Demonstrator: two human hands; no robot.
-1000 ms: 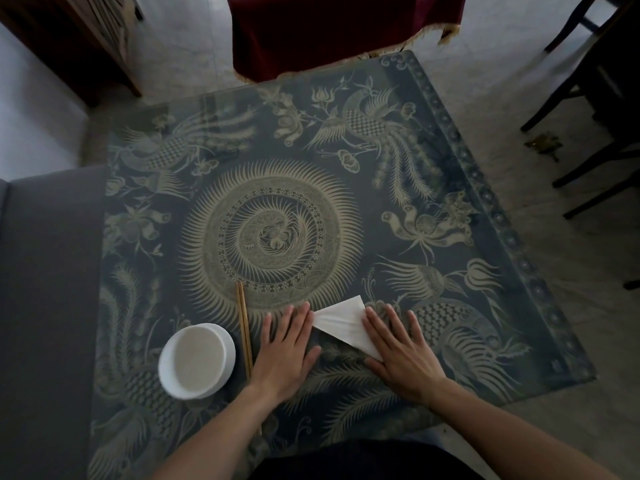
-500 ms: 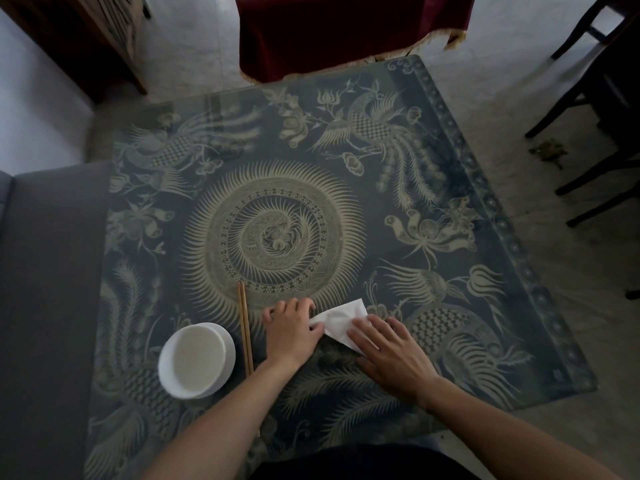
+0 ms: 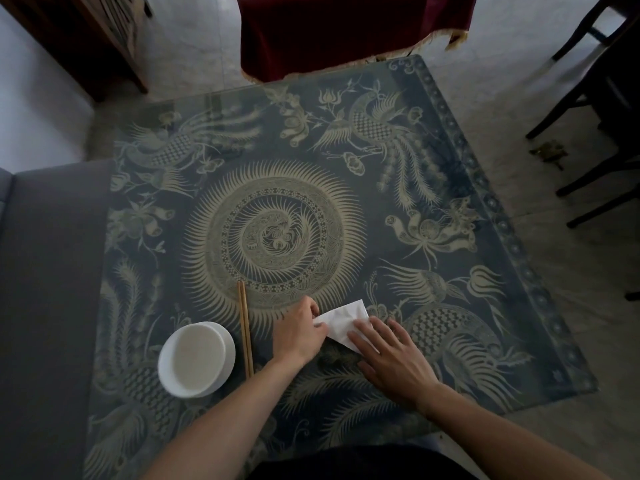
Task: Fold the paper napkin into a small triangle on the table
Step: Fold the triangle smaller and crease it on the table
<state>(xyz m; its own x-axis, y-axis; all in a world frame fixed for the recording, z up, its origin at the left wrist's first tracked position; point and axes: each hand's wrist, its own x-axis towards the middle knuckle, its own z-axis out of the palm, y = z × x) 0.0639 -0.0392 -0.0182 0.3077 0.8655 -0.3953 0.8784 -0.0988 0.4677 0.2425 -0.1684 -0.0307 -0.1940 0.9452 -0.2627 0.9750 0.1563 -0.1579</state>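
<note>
A white paper napkin [image 3: 343,317], folded into a rough triangle, lies on the patterned glass table [image 3: 277,188] near its front edge. My left hand [image 3: 299,332] has its fingers curled around the napkin's left corner, pinching it. My right hand [image 3: 391,355] lies flat with spread fingers, its fingertips pressing on the napkin's right and lower part. The lower right part of the napkin is hidden under those fingers.
A white bowl [image 3: 195,358] stands at the front left, with a pair of wooden chopsticks [image 3: 245,330] lying beside it. A grey sofa [image 3: 48,289] borders the table's left side. A dark red draped chair [image 3: 332,29] is behind, dark chair legs [image 3: 595,109] to the right.
My left hand went from lying flat beside the napkin to curling its fingers onto the left corner. My right hand slid a little lower on the napkin.
</note>
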